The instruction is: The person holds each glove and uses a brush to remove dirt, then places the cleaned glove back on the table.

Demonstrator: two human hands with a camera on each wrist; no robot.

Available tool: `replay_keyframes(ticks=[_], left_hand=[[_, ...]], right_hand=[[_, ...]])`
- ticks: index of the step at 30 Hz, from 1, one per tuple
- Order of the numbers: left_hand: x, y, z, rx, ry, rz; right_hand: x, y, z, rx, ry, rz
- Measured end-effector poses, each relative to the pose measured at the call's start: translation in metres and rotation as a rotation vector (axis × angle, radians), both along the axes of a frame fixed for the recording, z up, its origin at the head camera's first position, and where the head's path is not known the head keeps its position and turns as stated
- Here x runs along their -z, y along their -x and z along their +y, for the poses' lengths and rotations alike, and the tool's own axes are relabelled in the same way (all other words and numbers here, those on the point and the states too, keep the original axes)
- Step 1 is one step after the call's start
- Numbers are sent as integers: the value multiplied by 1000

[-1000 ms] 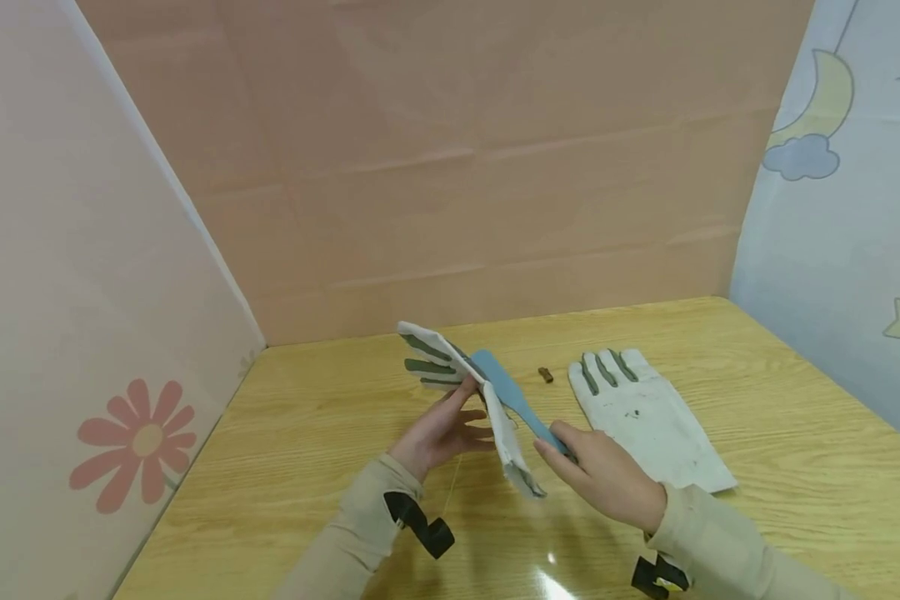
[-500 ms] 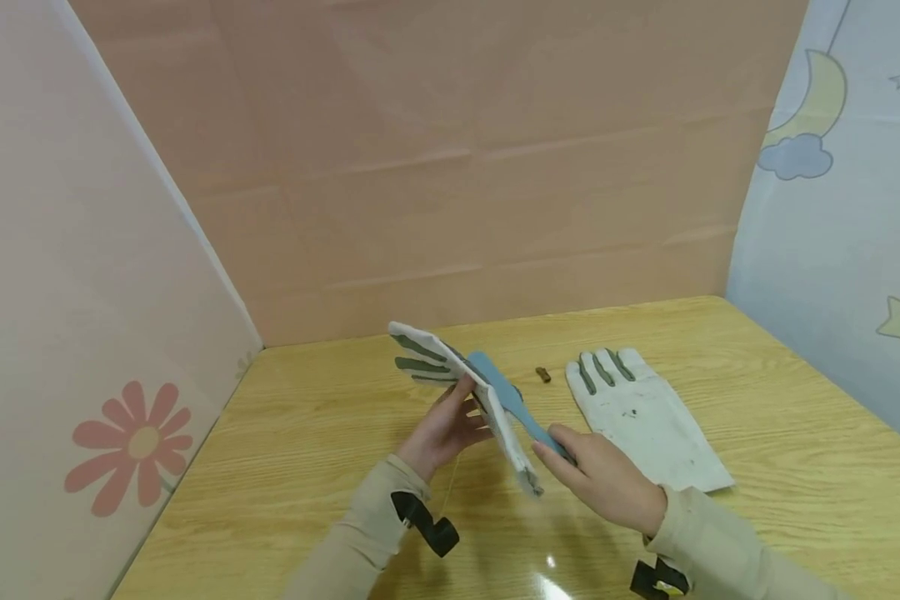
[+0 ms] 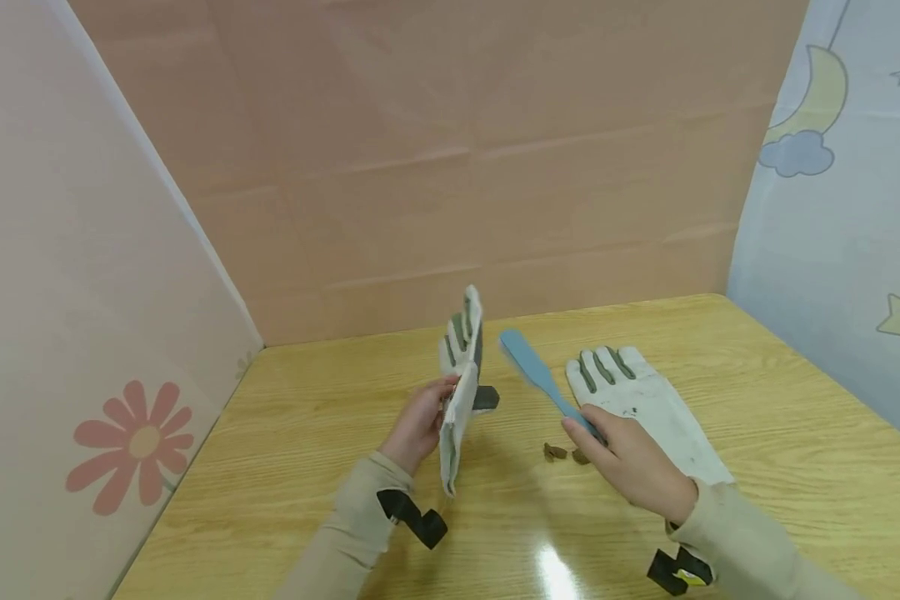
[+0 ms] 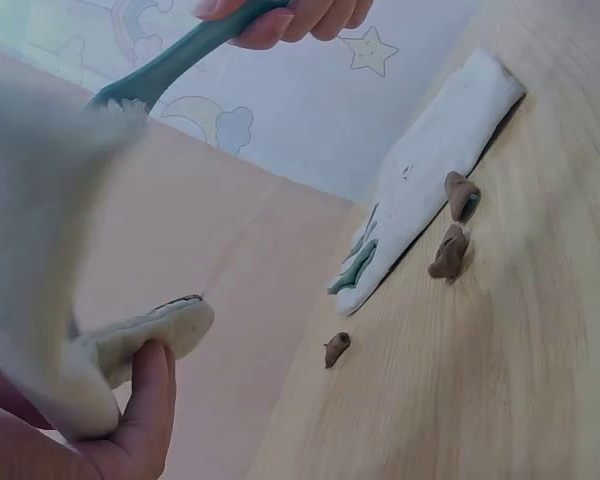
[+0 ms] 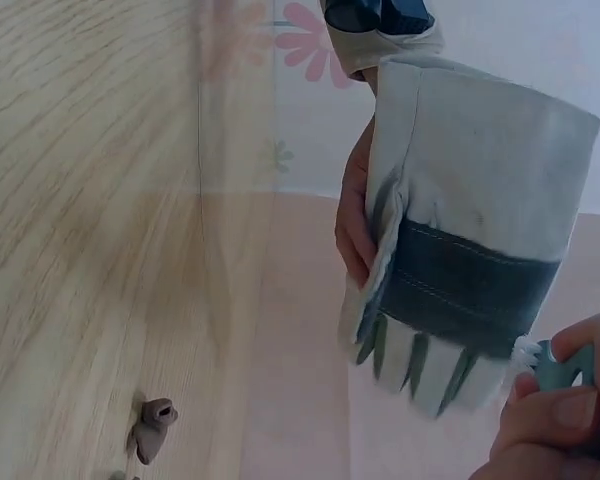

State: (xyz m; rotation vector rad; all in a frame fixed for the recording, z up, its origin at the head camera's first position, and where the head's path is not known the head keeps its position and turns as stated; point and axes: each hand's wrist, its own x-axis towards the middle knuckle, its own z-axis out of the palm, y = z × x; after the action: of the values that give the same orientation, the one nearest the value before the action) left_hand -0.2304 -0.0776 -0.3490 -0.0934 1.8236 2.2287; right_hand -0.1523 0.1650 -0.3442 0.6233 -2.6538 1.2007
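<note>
My left hand (image 3: 416, 425) grips a white work glove (image 3: 459, 408) with green-grey patches, its thumb on one face. The glove stands on edge above the table, fingers pointing up and away; the right wrist view shows its face with the dark band. In my right hand (image 3: 637, 467) is the handle of a blue brush (image 3: 525, 357), raised to the right of the glove with a gap between them. White bristles (image 5: 526, 352) show at the brush in the right wrist view. A second white glove (image 3: 656, 417) lies flat on the table behind my right hand.
Brown lumps (image 3: 555, 452) lie on the wooden table (image 3: 285, 467) between the hands; the left wrist view shows another small brown lump (image 4: 337, 348) farther off. A brown backdrop (image 3: 450, 208) stands behind the table, with printed cloth walls at both sides.
The held glove has turned from slanting left to nearly upright. The brush, earlier overlapping the glove, has moved right, away from it. Brown lumps near my right hand now show.
</note>
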Motion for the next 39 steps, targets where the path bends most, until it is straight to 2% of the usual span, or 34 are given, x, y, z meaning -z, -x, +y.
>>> replay_keyframes(ticks=[3, 8, 15, 18, 23, 26, 28, 30, 34, 39], left_hand=[[0, 0, -1, -10, 55, 28], [-2, 0, -1, -42, 50, 64], [-6, -3, -2, -31, -41, 80], [-3, -5, -1, 1, 46, 95], [7, -9, 6, 104, 379, 85], [13, -9, 12, 178, 464, 61], [17, -9, 13, 223, 482, 61], [21, -10, 12, 254, 462, 45], [28, -9, 7, 246, 424, 19], [24, -10, 4, 235, 437, 25]], right_hand=[[-1, 0, 2, 12, -9, 14], [-1, 0, 6, 44, -20, 19], [1, 2, 8, 62, -6, 7], [4, 3, 7, 35, -18, -17], [8, 5, 6, 31, -32, -56], [7, 5, 5, 35, -37, -60], [7, 5, 5, 34, -40, -66], [6, 5, 5, 30, -45, -68], [6, 5, 4, 19, -56, -68], [5, 6, 4, 7, -53, -93]])
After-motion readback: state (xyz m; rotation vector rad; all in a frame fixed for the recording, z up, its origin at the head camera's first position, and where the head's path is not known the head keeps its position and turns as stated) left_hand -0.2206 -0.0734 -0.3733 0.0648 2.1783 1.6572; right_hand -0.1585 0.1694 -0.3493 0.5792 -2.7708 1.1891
